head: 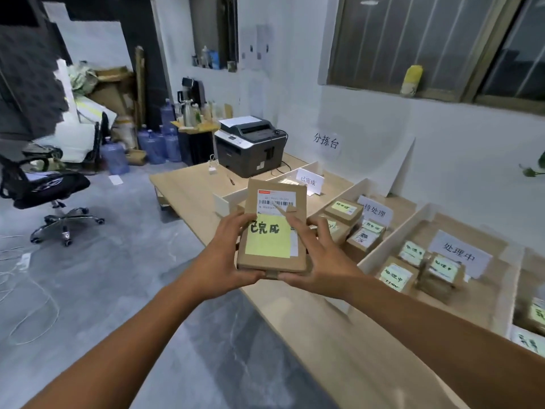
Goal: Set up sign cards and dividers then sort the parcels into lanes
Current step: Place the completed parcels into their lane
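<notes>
Brown flat cardboard parcel [298, 205] with a yellow paper note [267, 242] (black writing on it) is up in the air, over the edge of the long wooden table [188, 184]. The left hand [227, 255] and right hand [320, 256] both grip its sides. Behind it stands a small white sign card [309, 180], maybe in the far lane.

Light wood table [188, 187]. Printer [250, 146] at 11 o'clock, pen [232, 181] near it at 10. White dividers [395, 231] split right side into lanes, 1 to 4 o'clock. Sign cards [460, 252] upright inside. Brown parcels [343, 209] with yellow notes in nearer lanes.
</notes>
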### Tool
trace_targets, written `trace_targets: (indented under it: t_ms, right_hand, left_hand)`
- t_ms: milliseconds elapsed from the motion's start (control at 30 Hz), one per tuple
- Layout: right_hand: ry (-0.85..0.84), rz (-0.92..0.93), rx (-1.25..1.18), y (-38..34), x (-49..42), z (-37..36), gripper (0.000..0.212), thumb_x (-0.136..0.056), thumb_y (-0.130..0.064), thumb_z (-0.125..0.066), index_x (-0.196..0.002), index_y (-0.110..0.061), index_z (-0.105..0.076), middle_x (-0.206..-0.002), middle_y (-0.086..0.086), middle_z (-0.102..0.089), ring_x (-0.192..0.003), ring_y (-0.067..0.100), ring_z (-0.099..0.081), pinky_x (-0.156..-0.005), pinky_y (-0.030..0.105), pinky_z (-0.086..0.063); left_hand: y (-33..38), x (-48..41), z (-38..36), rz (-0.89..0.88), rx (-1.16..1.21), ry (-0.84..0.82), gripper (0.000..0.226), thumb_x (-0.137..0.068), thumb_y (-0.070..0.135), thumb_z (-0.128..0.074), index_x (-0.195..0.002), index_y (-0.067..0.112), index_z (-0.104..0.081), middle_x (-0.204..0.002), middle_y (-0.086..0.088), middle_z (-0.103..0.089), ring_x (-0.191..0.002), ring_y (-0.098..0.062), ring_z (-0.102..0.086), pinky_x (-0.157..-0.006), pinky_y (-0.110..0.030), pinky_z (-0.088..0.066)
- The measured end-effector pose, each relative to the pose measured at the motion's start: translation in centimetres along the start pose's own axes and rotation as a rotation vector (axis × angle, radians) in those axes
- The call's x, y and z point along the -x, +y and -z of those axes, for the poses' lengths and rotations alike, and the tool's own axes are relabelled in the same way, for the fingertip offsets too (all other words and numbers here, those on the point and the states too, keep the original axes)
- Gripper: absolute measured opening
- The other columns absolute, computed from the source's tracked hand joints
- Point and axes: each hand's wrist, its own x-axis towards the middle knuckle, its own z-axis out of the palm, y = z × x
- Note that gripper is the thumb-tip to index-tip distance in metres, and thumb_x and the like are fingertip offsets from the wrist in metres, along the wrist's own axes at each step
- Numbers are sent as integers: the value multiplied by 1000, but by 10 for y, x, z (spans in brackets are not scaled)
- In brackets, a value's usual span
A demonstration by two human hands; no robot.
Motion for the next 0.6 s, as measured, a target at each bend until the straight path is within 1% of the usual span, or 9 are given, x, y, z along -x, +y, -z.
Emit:
trace_targets:
  t_ms: [33,100,133,167,233,300,400,500,600]
  right_hand:
    - [14,17,9,9,-13,-10,110,-68,-69,-76,-153,-60,-8,-141,-12,-19,-123,5,-44,-98,24,-52]
    - [29,19,29,34,-38,-28,107,-70,-71,-75,-155,-53,-12,-143,-8,-21,-116,-6,-37,-88,0,-42]
    - [23,-6,20,48,-50,-36,107,-71,-70,-77,-155,-53,-12,-143,-8,-20,-114,-8,-34,-82,-6,-37]
    - [19,-28,8,63,-63,-43,107,-71,-67,-79,-154,-55,-12,-142,-9,-19,-115,-6,-33,-81,-8,-34]
    - [18,-58,-3,96,-87,-56,105,-71,-66,-79,-152,-58,-11,-139,-13,-15,-121,-3,-29,-88,-3,-33]
    - [12,-94,-17,132,-113,-66,104,-72,-67,-78,-152,-58,-12,-138,-18,-12,-123,-3,-28,-96,7,-37]
    - [4,-170,-39,181,-159,-72,108,-72,-62,-81,-154,-56,-11,-144,-14,-13,-127,7,-39,-104,22,-46]
    - [22,-252,-47,223,-203,-69,109,-71,-61,-81,-153,-58,-10,-144,-12,-13,-124,17,-50,-104,32,-51]
    - [34,-319,-36,259,-242,-67,108,-70,-59,-80,-153,-56,-11,-142,-12,-13,-126,21,-49,-102,35,-52]
  left_hand:
    - [-16,-11,1,-2,6,-14,109,-69,32,-95,-152,35,-25,-155,14,-24,-145,-8,-34,-114,-26,-41]
    - [-48,-37,-3,-5,27,-38,108,-69,31,-95,-150,38,-24,-155,13,-25,-146,-10,-34,-115,-30,-42]
    - [-64,-52,-7,2,37,-51,108,-68,30,-95,-150,38,-24,-154,12,-26,-145,-11,-34,-115,-32,-43]
    - [-81,-68,-12,9,45,-66,108,-68,29,-94,-150,37,-25,-153,11,-27,-144,-11,-35,-114,-34,-44]
    - [-111,-100,-22,7,55,-93,108,-67,30,-94,-150,38,-25,-151,10,-28,-143,-11,-37,-113,-36,-45]
    - [-143,-137,-35,14,67,-120,108,-66,31,-94,-149,39,-26,-152,9,-29,-142,-11,-38,-113,-36,-45]
    - [-186,-204,-49,12,69,-172,108,-66,34,-93,-150,40,-25,-156,9,-27,-144,-13,-36,-114,-37,-44]
    - [-217,-273,-58,21,66,-218,107,-63,44,-90,-147,53,-23,-155,17,-26,-143,-5,-37,-112,-28,-46]
    - [-247,-331,-70,31,67,-252,109,-64,38,-94,-149,46,-25,-156,15,-27,-142,-5,-38,-101,-14,-48]
